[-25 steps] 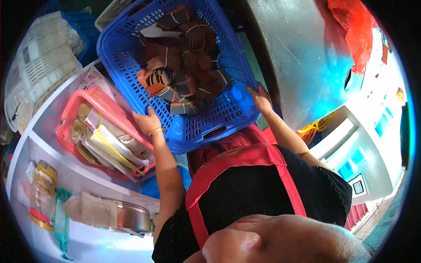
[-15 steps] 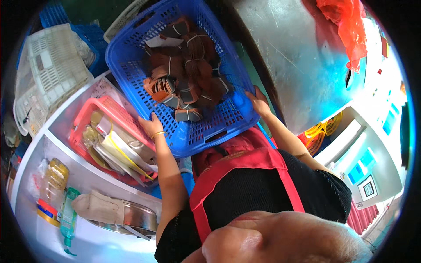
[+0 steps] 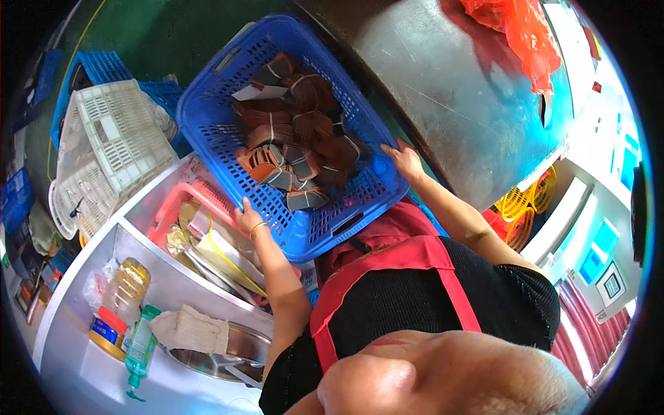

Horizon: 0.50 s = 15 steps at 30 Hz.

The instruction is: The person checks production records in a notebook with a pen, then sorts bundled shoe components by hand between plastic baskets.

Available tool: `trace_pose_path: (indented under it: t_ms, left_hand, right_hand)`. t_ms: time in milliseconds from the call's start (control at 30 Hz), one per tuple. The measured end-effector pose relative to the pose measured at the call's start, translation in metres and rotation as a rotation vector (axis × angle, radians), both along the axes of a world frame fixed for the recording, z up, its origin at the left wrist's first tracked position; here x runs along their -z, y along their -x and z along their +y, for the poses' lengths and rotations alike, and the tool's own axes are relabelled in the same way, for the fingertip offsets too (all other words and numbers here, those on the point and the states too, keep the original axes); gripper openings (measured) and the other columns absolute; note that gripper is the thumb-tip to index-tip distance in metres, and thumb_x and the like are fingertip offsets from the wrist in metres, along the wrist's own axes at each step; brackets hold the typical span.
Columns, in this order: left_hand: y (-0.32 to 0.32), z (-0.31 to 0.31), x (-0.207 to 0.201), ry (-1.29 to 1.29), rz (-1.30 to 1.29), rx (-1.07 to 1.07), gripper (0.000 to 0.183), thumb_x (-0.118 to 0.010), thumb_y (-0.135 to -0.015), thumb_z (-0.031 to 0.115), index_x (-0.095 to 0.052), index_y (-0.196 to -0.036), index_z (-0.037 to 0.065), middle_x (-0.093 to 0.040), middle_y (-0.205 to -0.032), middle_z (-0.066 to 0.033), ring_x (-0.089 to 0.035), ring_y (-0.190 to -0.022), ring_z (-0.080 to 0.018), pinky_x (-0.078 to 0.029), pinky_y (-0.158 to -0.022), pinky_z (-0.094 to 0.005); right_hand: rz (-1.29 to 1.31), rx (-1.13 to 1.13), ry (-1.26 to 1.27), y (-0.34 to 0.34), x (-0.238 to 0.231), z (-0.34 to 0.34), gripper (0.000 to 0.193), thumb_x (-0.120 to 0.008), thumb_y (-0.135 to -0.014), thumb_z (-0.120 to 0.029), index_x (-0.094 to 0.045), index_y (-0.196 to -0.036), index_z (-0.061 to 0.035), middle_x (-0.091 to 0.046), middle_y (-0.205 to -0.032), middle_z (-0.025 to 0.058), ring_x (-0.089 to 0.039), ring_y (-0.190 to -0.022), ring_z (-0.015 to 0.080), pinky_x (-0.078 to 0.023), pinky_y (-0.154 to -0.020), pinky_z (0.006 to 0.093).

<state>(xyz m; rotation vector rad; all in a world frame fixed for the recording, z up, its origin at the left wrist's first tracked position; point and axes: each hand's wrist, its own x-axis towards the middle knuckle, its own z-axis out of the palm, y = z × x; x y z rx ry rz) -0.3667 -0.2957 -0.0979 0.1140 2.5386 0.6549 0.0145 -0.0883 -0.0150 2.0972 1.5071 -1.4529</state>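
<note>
A large blue plastic basket [image 3: 200,104] with slotted walls is held in front of my body, tilted in the view. My left hand [image 3: 247,217], with a yellow bangle at the wrist, is closed on its left rim. On the right rim my right hand [image 3: 404,159] has a grip near the corner. Inside lie several tied bundles of brown and dark grey flat cut pieces [image 3: 315,124], bound with pale string. A small white slip [image 3: 259,92] rests among them. Parts of the fingers are hidden behind the basket walls.
At left, white shelves [image 3: 131,238] hold a pink basket [image 3: 176,200], a green pump bottle [image 3: 142,342], a jar [image 3: 107,335] and a metal pan [image 3: 245,342]. White crates [image 3: 114,138] stand beyond. A metal-topped table [image 3: 443,90] bears a red plastic bag [image 3: 526,41] at right.
Seen from my head, the shelves and crates have shifted right and down, and the metal table left. The blue basket stays in both hands, sitting slightly lower in view.
</note>
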Motion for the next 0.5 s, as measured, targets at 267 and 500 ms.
trace_pose_path:
  t_ms: [267,500]
  left_hand:
    - [0.031,0.048,0.021,0.178,0.288,0.323,0.05,-0.057,-0.087,0.017,-0.041,-0.128,-0.007,-0.052,-0.122,-0.0277,-0.052,-0.112,-0.0395,-0.041,-0.095,-0.0434]
    - [-0.017,-0.007,0.049,0.06,-0.228,0.063,0.079,-0.069,-0.078,0.015,-0.021,-0.138,-0.005,-0.048,-0.126,-0.0278,-0.05,-0.117,-0.0381,-0.037,-0.102,-0.0408]
  right_hand:
    - [0.029,-0.191,-0.614,0.049,0.064,0.03,0.051,-0.053,-0.087,-0.037,-0.049,-0.128,-0.0067,-0.053,-0.124,0.0215,-0.049,-0.117,0.0357,-0.038,-0.099,0.041]
    - [0.645,-0.03,-0.167,0.048,-0.026,0.03,0.03,-0.06,-0.087,-0.022,-0.062,-0.112,-0.0063,-0.063,-0.111,0.0138,-0.061,-0.101,0.0241,-0.047,-0.088,0.0313]
